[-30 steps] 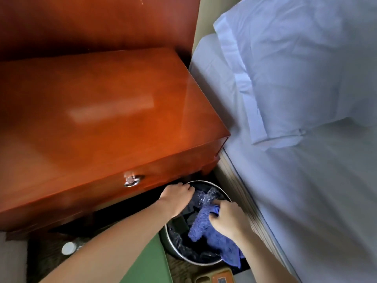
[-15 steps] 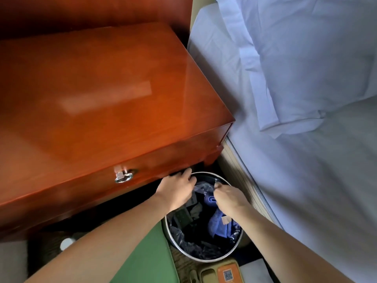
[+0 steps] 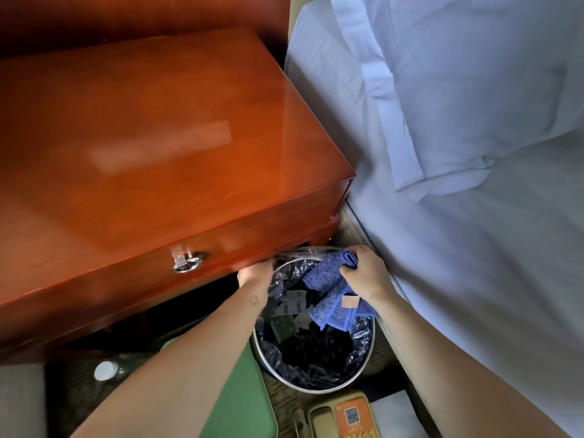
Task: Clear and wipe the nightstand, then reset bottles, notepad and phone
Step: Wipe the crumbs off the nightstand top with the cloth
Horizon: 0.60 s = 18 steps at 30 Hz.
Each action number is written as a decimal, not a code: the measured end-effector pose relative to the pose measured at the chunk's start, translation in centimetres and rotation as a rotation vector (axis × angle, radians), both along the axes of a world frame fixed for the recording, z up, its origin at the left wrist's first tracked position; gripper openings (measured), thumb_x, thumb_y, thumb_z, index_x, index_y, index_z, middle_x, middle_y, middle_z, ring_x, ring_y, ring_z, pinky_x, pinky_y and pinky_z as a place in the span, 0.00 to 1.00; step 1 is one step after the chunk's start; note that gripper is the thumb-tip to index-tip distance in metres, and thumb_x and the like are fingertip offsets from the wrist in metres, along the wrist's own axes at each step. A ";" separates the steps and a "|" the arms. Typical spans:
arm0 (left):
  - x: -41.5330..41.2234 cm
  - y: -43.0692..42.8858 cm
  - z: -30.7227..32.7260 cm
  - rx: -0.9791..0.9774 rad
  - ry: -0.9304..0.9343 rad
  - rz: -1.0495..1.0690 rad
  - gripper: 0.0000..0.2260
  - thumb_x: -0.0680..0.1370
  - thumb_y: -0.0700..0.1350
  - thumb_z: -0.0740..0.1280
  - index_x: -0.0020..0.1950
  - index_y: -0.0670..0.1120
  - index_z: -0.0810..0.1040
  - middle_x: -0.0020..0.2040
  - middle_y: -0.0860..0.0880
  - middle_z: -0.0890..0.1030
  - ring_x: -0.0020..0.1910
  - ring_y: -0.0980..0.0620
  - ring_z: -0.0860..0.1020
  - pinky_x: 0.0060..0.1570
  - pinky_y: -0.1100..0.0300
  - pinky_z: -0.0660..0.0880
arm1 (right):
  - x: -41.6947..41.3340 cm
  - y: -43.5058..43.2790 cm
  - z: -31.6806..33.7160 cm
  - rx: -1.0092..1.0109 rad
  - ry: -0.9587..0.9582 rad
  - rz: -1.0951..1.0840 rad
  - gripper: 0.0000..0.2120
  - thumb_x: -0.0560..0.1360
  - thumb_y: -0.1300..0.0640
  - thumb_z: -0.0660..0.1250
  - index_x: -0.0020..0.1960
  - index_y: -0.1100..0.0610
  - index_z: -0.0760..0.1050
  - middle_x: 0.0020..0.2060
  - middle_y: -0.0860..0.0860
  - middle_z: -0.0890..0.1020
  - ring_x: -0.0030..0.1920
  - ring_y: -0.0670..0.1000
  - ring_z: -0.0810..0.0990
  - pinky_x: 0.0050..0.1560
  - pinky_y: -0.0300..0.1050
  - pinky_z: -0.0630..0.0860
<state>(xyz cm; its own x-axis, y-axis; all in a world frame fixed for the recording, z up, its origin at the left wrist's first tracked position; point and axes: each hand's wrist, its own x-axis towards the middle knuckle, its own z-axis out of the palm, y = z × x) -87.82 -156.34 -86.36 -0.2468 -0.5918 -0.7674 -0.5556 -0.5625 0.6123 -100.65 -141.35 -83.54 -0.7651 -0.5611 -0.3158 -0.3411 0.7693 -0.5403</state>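
Note:
The glossy red-brown nightstand point(image 3: 164, 147) has a bare top and a drawer with a metal ring pull point(image 3: 187, 263). Below its front right corner stands a round metal bin point(image 3: 316, 387) lined with a dark plastic bag. My right hand point(image 3: 366, 275) is closed on a blue cloth point(image 3: 328, 292) held over the bin. My left hand point(image 3: 254, 275) pinches the bag's edge at the bin's far rim. A beige phone point(image 3: 341, 418) with an orange label lies on the floor at the bottom edge. A bottle's white cap point(image 3: 104, 370) shows at lower left.
A bed with white sheets point(image 3: 474, 279) and a pillow point(image 3: 467, 90) fills the right side, close against the bin. A green flat thing point(image 3: 243, 399) lies on the floor under my left forearm. White paper point(image 3: 392, 412) lies beside the phone.
My right hand has lifted the blue cloth up out of the bin, after pushing down into it. My left hand shifted along the rim and now holds the bag's edge.

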 end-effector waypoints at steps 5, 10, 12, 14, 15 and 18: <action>0.1 -0.8 -0.6 0.159 0.001 0.096 0.11 0.80 0.37 0.60 0.38 0.45 0.68 0.37 0.47 0.71 0.35 0.51 0.72 0.36 0.59 0.73 | -0.8 0.1 -0.2 0.086 -0.130 -0.101 0.18 0.73 0.64 0.64 0.29 0.55 0.60 0.24 0.50 0.66 0.26 0.49 0.65 0.28 0.44 0.58; 1.5 -1.1 0.3 0.066 0.004 -0.049 0.14 0.77 0.33 0.58 0.42 0.46 0.80 0.44 0.48 0.77 0.40 0.52 0.72 0.40 0.60 0.67 | -0.4 0.3 -0.3 0.166 -0.141 0.019 0.18 0.73 0.65 0.63 0.30 0.55 0.58 0.24 0.51 0.65 0.26 0.49 0.64 0.29 0.43 0.57; 2.0 -0.9 0.9 0.106 0.005 -0.079 0.06 0.80 0.40 0.61 0.49 0.45 0.77 0.49 0.47 0.77 0.42 0.52 0.72 0.46 0.58 0.66 | -0.2 0.2 -0.3 0.200 -0.135 0.053 0.17 0.73 0.64 0.63 0.30 0.55 0.60 0.25 0.50 0.67 0.26 0.49 0.65 0.29 0.43 0.58; 2.6 -1.0 0.8 0.131 0.008 -0.087 0.08 0.82 0.47 0.59 0.54 0.44 0.74 0.52 0.46 0.77 0.43 0.51 0.74 0.45 0.56 0.70 | -0.2 0.2 -0.2 0.162 -0.132 0.053 0.14 0.73 0.65 0.63 0.33 0.54 0.63 0.27 0.50 0.70 0.28 0.49 0.68 0.30 0.43 0.61; 2.9 -1.0 0.5 0.109 -0.020 -0.118 0.11 0.83 0.49 0.58 0.57 0.43 0.73 0.55 0.46 0.77 0.47 0.49 0.76 0.48 0.56 0.72 | -0.2 0.3 -0.1 0.117 -0.125 0.047 0.11 0.72 0.65 0.63 0.37 0.52 0.68 0.30 0.49 0.73 0.31 0.50 0.71 0.33 0.42 0.63; 4.3 0.0 1.2 -0.106 -0.057 -0.176 0.12 0.83 0.48 0.56 0.55 0.43 0.75 0.47 0.47 0.77 0.41 0.51 0.76 0.39 0.66 0.73 | 0.1 0.8 0.4 -0.033 -0.125 -0.021 0.18 0.71 0.64 0.66 0.57 0.48 0.73 0.47 0.49 0.78 0.44 0.49 0.78 0.42 0.41 0.69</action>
